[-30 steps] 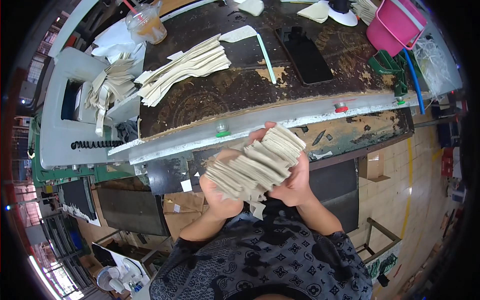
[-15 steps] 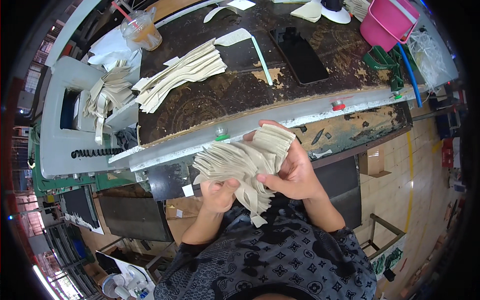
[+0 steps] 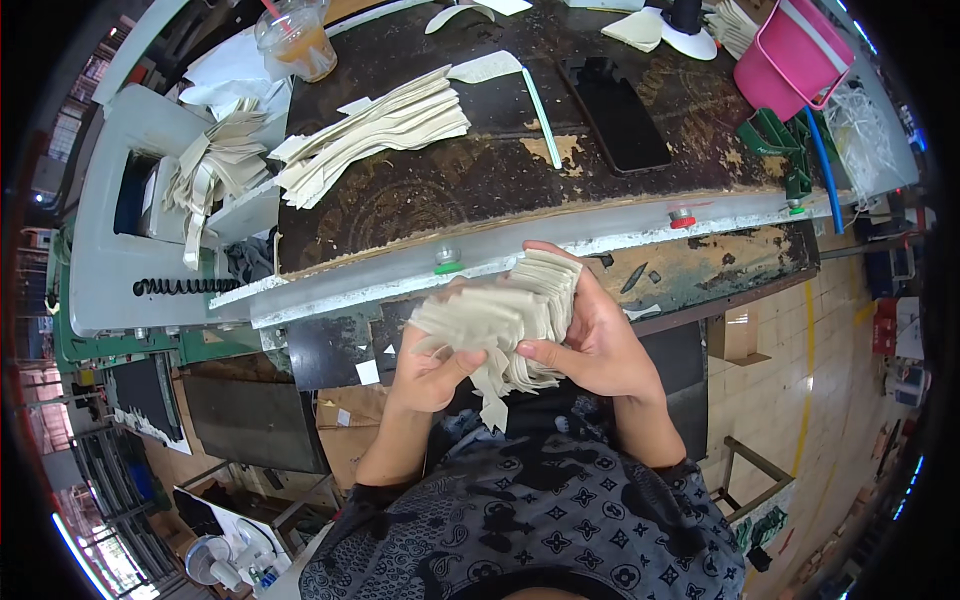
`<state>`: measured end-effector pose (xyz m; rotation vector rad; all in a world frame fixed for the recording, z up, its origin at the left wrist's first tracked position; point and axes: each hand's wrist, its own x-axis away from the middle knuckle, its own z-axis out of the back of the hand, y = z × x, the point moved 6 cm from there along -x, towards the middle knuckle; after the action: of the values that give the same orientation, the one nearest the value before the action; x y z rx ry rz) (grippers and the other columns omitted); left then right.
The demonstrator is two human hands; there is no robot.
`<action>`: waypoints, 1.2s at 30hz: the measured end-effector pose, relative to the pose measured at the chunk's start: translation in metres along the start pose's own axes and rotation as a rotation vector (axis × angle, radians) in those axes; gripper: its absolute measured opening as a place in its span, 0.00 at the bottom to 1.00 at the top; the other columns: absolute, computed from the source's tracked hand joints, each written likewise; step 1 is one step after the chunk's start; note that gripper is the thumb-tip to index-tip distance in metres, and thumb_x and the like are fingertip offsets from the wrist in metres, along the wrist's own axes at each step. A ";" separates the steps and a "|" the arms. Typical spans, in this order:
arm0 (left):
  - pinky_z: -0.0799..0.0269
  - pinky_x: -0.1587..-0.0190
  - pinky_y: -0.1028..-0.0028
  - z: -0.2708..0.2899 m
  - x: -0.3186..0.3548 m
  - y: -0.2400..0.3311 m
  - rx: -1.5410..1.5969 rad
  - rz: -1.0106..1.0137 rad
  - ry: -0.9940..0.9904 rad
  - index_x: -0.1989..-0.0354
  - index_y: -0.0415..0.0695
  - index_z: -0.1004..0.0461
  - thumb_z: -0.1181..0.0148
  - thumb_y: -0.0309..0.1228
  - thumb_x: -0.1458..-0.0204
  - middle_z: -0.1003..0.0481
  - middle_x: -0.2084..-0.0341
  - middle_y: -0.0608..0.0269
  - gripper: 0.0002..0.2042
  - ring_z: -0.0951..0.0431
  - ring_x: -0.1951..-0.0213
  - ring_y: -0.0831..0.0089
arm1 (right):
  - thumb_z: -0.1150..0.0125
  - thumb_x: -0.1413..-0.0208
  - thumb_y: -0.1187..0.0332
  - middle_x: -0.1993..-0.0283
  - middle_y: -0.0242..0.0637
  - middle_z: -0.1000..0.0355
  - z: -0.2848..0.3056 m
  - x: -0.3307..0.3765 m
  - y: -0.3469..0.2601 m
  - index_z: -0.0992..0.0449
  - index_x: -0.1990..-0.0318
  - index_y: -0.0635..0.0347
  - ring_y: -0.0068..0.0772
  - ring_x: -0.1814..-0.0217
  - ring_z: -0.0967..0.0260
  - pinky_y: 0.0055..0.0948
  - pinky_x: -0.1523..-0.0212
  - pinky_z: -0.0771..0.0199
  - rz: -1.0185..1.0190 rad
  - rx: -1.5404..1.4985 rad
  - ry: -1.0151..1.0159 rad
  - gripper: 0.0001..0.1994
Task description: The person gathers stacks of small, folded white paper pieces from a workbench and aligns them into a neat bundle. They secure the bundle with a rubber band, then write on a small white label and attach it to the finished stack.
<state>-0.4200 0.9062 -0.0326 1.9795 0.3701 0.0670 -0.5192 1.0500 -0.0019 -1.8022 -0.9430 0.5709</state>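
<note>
Between my two hands is a thick bundle of cream fabric pieces [image 3: 490, 318], fanned into many thin layers. My left hand [image 3: 428, 375] grips its left side, thumb pressed on the near face. Around the right side wraps my right hand [image 3: 598, 345], its thumb lying across the layers and its fingers behind them. Part of the bundle's left side is blurred. A loose end of one piece dangles below, in front of my shirt. On the dark worn tabletop [image 3: 400, 210] beyond lies another fanned pile of similar cream pieces [image 3: 375, 135].
A black phone [image 3: 618, 118] and a pale green stick [image 3: 541, 118] lie beyond my hands. A pink bucket [image 3: 785, 65] stands far right, a drink cup [image 3: 298, 45] far left. More cream pieces [image 3: 225, 165] fill a grey machine's recess. Green and red knobs [image 3: 682, 219] line the table's front edge.
My left hand has shifted slightly right and up with its side of the bundle, closer to my right hand. The hanging end has moved left. The whole view has shifted a little.
</note>
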 end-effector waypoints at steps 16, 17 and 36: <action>0.34 0.34 0.54 0.027 0.010 0.007 0.226 -0.126 -0.043 0.35 0.36 0.41 0.32 0.29 0.46 0.27 0.46 0.45 0.32 0.27 0.41 0.54 | 0.37 0.44 0.86 0.32 0.47 0.37 0.029 -0.001 -0.009 0.53 0.25 0.66 0.38 0.27 0.38 0.37 0.29 0.37 0.181 -0.026 0.265 0.42; 0.34 0.34 0.57 0.027 0.012 0.010 0.141 -0.071 -0.050 0.33 0.31 0.43 0.34 0.27 0.45 0.28 0.43 0.45 0.34 0.27 0.39 0.56 | 0.37 0.44 0.86 0.31 0.47 0.37 0.028 -0.001 -0.012 0.53 0.25 0.65 0.38 0.27 0.38 0.37 0.28 0.37 0.194 -0.017 0.262 0.42; 0.38 0.35 0.65 -0.025 -0.007 -0.008 -0.300 -0.072 -0.063 0.33 0.31 0.40 0.45 0.32 0.33 0.34 0.39 0.51 0.25 0.32 0.39 0.66 | 0.28 0.44 0.74 0.30 0.51 0.38 0.009 0.004 -0.003 0.55 0.25 0.65 0.37 0.29 0.37 0.36 0.30 0.37 0.351 -0.012 0.127 0.46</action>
<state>-0.4337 0.9295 -0.0280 1.6668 0.3678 0.0127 -0.5247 1.0589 -0.0024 -2.0048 -0.5469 0.6589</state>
